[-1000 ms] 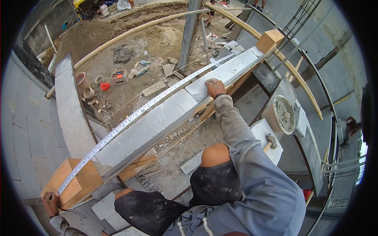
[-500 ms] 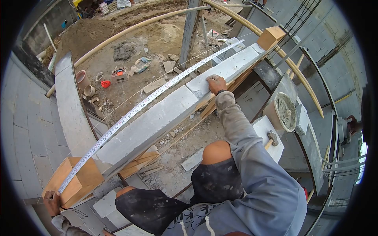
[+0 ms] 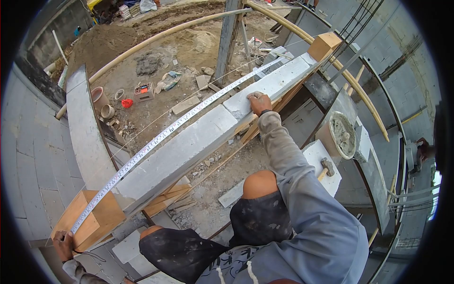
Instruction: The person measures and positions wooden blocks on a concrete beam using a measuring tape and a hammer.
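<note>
A pale grey block wall (image 3: 33, 156) rises on the left; another blockwork wall (image 3: 402, 52) closes the right. Between them, bare brown ground (image 3: 149, 49) spreads far, with a soil mound (image 3: 101, 45) at far left before a weathered concrete wall (image 3: 56, 35). A grey upright post (image 3: 229, 47) stands at far centre. Even daylight covers everything, and a bright gap (image 3: 436, 187) shows at the right edge.
</note>
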{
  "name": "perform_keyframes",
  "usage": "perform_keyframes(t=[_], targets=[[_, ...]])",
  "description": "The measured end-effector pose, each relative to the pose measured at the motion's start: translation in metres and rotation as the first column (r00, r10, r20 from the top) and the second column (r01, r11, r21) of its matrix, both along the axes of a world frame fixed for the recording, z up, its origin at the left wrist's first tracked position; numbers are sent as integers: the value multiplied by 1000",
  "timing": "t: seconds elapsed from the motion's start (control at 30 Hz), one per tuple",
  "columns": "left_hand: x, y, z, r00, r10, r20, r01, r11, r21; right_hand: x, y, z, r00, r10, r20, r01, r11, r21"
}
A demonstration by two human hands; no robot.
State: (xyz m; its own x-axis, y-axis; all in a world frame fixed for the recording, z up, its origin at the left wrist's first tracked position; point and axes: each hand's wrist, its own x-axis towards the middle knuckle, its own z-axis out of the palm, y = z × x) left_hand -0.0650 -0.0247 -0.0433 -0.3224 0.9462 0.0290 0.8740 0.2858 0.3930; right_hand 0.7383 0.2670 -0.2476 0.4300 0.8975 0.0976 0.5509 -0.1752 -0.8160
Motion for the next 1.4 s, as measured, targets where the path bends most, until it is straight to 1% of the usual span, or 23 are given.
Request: perform_keyframes(t=[0.1,0.2,0.27,0.37,0.4,0.47,0.63,0.73,0.8,0.83,0.93,1.0,1.03,1.07,1.1,1.13,1.17,1.2,1.23,1.27,1.3,1.33,1.4], targets=[[4,1,1,999,17,41,-17,1000,11,1,0,-1,1000,3,2,-3,1000,1],[10,1,4,999,0,46,-1,1000,19,0,-1,1,1000,-1,17,1,1000,2],[6,0,2,999,-4,44,4,1000,17,-3,-4,8,999,-30,16,32,995,-99],[5,0,1,999,2,53,-3,1000,14,-5,-5,11,999,-32,-27,28,993,-114],[5,0,1,998,10,65,-11,1000,13,-6,-6,12,999,-36,-26,33,993,-112],[0,-1,-3,998,5,70,-7,1000,26,-6,-6,14,999,-21,31,24,995,-95],[-10,-1,-7,997,-43,63,40,998,38,-5,-6,10,999,-37,8,37,994,-104],[-11,0,-5,999,-22,48,22,1000,-3,-7,-5,13,998,-32,49,35,997,-69],[-9,0,-4,996,-19,85,21,1000,-20,-18,-11,38,970,-56,-237,8,980,-199],[-10,0,-4,996,-22,84,24,1000,-19,-22,-10,44,970,-59,-237,11,980,-199],[-10,0,-3,996,-67,52,67,998,-4,-33,-3,54,825,-40,-564,-49,989,-141],[-6,2,-2,997,-50,64,51,999,-14,-48,6,65,719,-106,-687,-54,977,-207],[-17,2,0,996,-65,65,66,998,-10,-53,10,67,694,-79,-715,-102,973,-206],[-37,2,6,985,-57,165,102,956,-276,-59,15,70,672,-77,-737,-126,968,-216],[-48,10,12,967,-26,252,158,840,-519,-67,18,75,653,-82,-753,-140,964,-226],[-34,17,23,966,-48,253,178,836,-519,-71,22,75,627,-76,-775,-159,962,-222],[-5,17,37,940,-341,1,285,784,-551,-77,25,79,609,-81,-789,-158,962,-221],[10,17,44,773,-588,-238,356,712,-605,-83,31,77,589,-105,-801,-117,970,-213],[9,18,43,770,-590,-241,358,713,-603,-88,36,76,568,-125,-814,-80,976,-205],[5,17,41,809,-550,-205,342,726,-597,-90,38,76,566,-123,-815,-78,976,-201],[1,16,38,846,-507,-167,326,738,-590,-91,41,76,569,-93,-817,-95,980,-177],[-9,17,34,846,-507,-168,326,739,-590,-92,41,77,570,-64,-819,-113,981,-155],[-29,17,27,662,-722,-199,500,624,-601,-91,40,80,572,-69,-817,-96,984,-151]])
